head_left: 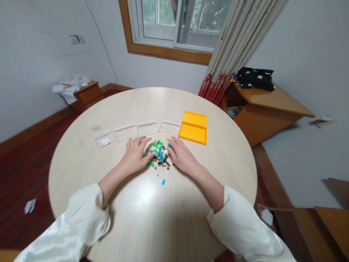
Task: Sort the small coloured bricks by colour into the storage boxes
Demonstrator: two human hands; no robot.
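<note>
A loose pile of small building bricks [160,151] in green, blue, brown and cream lies on the round table [152,222]. At its left edge rests my left hand [136,154], fingers spread and thumb reaching to the bricks. My right hand [182,155] lies along the right edge, also with fingers apart, its thumb against the pile. Neither hand grips a brick that I can see. A single blue brick [163,182] sits apart, nearer to me, with a tiny green piece [157,175] close by.
Beyond the hands stand several clear plastic boxes [125,133] with lids open, one holding a white slip [104,141]. An open yellow box [193,133] is to their right. A wooden cabinet [272,100] with dark cloth on top stands past the table's right side.
</note>
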